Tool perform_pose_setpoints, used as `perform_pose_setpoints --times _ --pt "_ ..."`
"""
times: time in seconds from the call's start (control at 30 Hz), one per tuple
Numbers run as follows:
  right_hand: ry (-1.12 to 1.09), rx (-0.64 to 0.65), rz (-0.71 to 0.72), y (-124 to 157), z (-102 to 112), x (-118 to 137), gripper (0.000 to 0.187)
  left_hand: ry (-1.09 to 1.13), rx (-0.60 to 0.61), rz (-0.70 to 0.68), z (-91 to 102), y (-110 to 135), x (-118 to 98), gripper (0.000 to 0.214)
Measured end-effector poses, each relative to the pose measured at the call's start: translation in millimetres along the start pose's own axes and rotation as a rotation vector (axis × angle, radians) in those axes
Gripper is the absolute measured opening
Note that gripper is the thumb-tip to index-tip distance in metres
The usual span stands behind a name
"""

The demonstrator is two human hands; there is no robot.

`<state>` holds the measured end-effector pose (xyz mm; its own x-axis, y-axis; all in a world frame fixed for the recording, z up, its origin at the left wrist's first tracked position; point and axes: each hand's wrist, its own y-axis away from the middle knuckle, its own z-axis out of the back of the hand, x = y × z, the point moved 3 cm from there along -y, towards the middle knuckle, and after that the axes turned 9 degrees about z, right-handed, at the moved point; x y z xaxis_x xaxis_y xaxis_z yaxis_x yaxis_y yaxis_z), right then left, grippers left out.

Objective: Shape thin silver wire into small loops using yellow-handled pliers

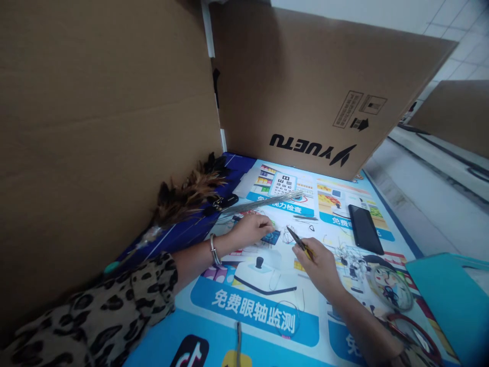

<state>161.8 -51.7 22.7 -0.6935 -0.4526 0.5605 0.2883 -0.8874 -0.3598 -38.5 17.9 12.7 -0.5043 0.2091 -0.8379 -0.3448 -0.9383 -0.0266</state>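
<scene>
My right hand is wrapped round a pair of pliers with dark jaws and yellow-black handles. Their tips point up and to the left, toward my other hand. My left hand, with a silver bangle at its wrist, has its fingers curled in; anything pinched there is too small to make out. Just beyond it lies a bundle of thin silvery wires. Small bits of bent wire lie between the two hands, and a tangle of wire pieces lies to the right of the pliers.
Cardboard panels stand at the left and back. Brown feathers lie along the left panel. On the printed table cover rest a black phone, a round coil and a red-rimmed ring. A teal item sits at the right edge.
</scene>
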Motion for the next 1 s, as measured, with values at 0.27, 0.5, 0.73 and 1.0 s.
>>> perform_pose_setpoints --times 0.27,0.5,0.73,1.0 --pt "-0.006 -0.002 0.005 -0.6 -1.8 -0.3 0.02 -0.07 0.065 -0.034 1.3 1.2 0.3 0.021" --pt "-0.008 0.001 0.001 -0.6 -1.1 -0.2 0.02 -0.201 0.086 -0.044 -1.3 0.1 6.4 0.027" --pt "-0.015 0.016 -0.004 -0.3 -2.0 -1.2 0.02 -0.231 0.099 -0.06 0.4 -0.4 8.1 0.025" --pt "-0.024 0.031 -0.018 -0.5 -1.7 0.5 0.019 -0.245 0.125 -0.022 -0.6 -0.7 7.5 0.024"
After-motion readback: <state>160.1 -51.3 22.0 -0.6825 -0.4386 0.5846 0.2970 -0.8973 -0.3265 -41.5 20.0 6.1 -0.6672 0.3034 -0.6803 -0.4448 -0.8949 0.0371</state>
